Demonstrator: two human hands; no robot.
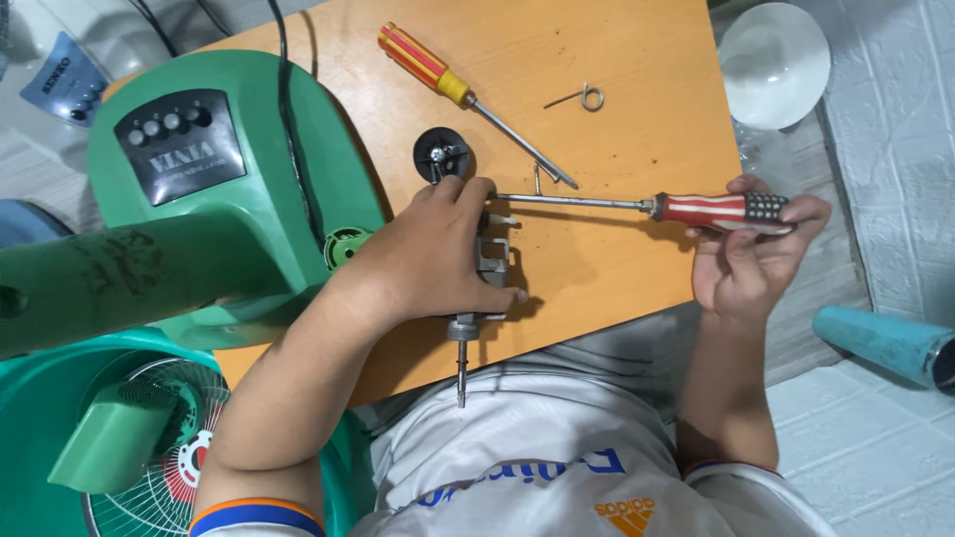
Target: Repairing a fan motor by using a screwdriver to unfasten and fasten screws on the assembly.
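Note:
My left hand (428, 257) presses down on a small grey metal gear unit (491, 264) on the wooden board (617, 60). A thin shaft (462, 373) sticks out from it toward me, past the board's near edge. My right hand (748, 254) grips the red and white striped handle of a screwdriver (721, 209). Its long shank runs left, and the tip meets the metal unit by my left fingers.
A second screwdriver (438, 75) with a red and yellow handle lies at the back of the board, near a wire spring clip (587, 96) and a black round cap (441, 154). A green fan base (199, 189) stands left, a white bowl (774, 62) back right, a teal tube (880, 341) right.

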